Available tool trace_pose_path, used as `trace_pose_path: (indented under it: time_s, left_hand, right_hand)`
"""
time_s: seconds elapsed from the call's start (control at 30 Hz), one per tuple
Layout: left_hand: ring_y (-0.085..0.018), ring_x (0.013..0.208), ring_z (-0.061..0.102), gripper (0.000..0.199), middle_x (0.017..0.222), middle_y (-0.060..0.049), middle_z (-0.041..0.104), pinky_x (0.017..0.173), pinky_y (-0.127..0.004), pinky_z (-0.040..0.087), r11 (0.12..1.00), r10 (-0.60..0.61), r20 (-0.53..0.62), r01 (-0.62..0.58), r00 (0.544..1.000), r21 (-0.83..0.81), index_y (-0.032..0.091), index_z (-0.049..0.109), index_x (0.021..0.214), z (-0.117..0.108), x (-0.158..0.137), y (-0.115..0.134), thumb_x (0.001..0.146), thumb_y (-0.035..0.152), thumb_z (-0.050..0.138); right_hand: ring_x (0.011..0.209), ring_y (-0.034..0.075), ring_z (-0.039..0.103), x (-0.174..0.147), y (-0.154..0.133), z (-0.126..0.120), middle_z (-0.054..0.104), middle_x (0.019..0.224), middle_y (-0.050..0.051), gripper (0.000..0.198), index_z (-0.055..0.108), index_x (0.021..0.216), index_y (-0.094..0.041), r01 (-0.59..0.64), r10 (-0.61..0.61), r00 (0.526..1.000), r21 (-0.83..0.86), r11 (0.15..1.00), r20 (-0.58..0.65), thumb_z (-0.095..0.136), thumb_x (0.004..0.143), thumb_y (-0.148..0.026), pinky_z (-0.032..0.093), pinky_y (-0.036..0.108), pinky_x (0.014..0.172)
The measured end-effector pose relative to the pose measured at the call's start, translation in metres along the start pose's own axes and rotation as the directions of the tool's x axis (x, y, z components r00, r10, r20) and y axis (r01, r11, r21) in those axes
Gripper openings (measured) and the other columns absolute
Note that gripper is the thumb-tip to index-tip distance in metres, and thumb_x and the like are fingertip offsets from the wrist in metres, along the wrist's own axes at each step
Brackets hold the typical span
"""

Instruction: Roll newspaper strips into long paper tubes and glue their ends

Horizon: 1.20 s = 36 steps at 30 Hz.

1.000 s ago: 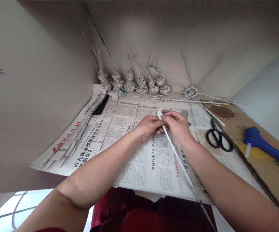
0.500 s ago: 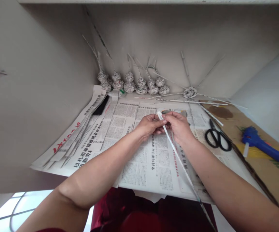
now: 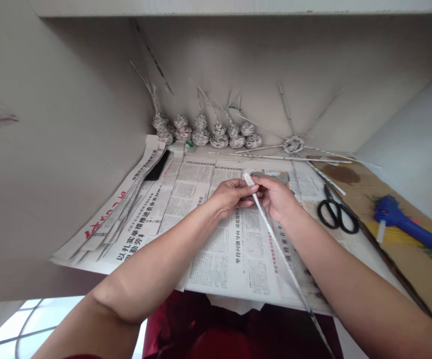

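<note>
A long thin rolled newspaper tube (image 3: 276, 243) runs from between my hands down past the table's front edge toward my lap. Its upper end is flat and white and pokes up above my fingers. My left hand (image 3: 231, 197) pinches the tube near that end, thumb on top. From the other side, my right hand (image 3: 276, 196) closes on the same end with thumb and fingertips. Both hands hover over the newspaper sheets (image 3: 208, 249) that cover the table. A grey object (image 3: 281, 176) lies just behind my right hand, partly hidden.
Several woven paper gourds (image 3: 201, 130) line the back wall. Beside them sits a woven star-shaped start (image 3: 294, 144) with spokes sticking out. Black scissors (image 3: 337, 215) and a blue glue gun (image 3: 406, 227) on cardboard lie right. Newspaper strips (image 3: 114, 204) and a black phone (image 3: 157, 166) are left.
The camera view has tilted slightly, so the shelf edge sits lower. The tube's flat end looks slightly more rounded; both hands keep their grip almost in place.
</note>
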State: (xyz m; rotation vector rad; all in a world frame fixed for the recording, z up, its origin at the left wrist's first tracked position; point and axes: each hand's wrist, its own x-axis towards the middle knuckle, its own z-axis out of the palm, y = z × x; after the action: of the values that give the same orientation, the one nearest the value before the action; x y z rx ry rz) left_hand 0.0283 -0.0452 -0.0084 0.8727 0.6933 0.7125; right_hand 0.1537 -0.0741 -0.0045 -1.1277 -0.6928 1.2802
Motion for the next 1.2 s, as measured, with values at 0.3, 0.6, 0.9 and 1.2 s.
trace_pose_path:
  time_s: [0.3, 0.6, 0.9, 1.2]
  left_hand:
    - [-0.009, 0.059, 0.064, 0.012, 0.075, -0.006, 0.068, 0.05, -0.015, 0.051, 0.997, -0.008, 0.064, 0.013, 0.998, -0.081, 0.011, 0.06, 0.078, -0.003, 0.002, -0.001, 0.077, 0.02, 0.068]
    - [-0.009, 0.055, 0.062, 0.01, 0.071, -0.006, 0.067, 0.048, -0.016, 0.049, 0.978, 0.09, -0.122, -0.11, 0.989, -0.176, 0.009, 0.061, 0.076, -0.017, 0.01, 0.021, 0.076, 0.016, 0.068]
    - [-0.011, 0.067, 0.066, 0.007, 0.078, -0.008, 0.068, 0.055, -0.014, 0.052, 0.963, 0.075, -0.07, -0.09, 0.995, -0.254, 0.008, 0.065, 0.081, -0.028, 0.014, 0.026, 0.082, 0.014, 0.061]
    - [-0.012, 0.069, 0.067, 0.011, 0.079, -0.009, 0.067, 0.058, -0.015, 0.054, 0.96, 0.052, -0.055, -0.065, 0.997, -0.272, 0.007, 0.065, 0.085, -0.031, 0.015, 0.025, 0.085, 0.013, 0.056]
  right_hand:
    - [0.044, 0.007, 0.041, 0.001, 0.004, -0.001, 0.047, 0.051, -0.007, 0.032, 0.057, 0.071, -0.019, 0.104, -0.109, 0.993, -0.109, 0.989, -0.044, 0.077, 0.059, -0.041, 0.036, 0.019, 0.041]
    - [0.047, 0.011, 0.05, -0.01, 0.008, -0.002, 0.057, 0.058, -0.002, 0.038, 0.054, 0.067, -0.02, 0.236, -0.148, 0.969, -0.577, 0.782, 0.196, 0.065, 0.071, -0.055, 0.041, 0.024, 0.045]
    - [0.033, 0.007, 0.037, -0.02, 0.011, 0.011, 0.046, 0.044, -0.006, 0.038, 0.055, 0.07, -0.019, -0.017, 0.093, 0.981, -0.4, 0.916, 0.172, 0.059, 0.076, -0.056, 0.025, 0.019, 0.033]
    - [0.033, 0.008, 0.038, -0.021, 0.015, 0.013, 0.044, 0.043, -0.007, 0.035, 0.054, 0.077, -0.019, -0.164, 0.208, 0.941, -0.179, 0.97, 0.268, 0.056, 0.079, -0.053, 0.018, 0.019, 0.032]
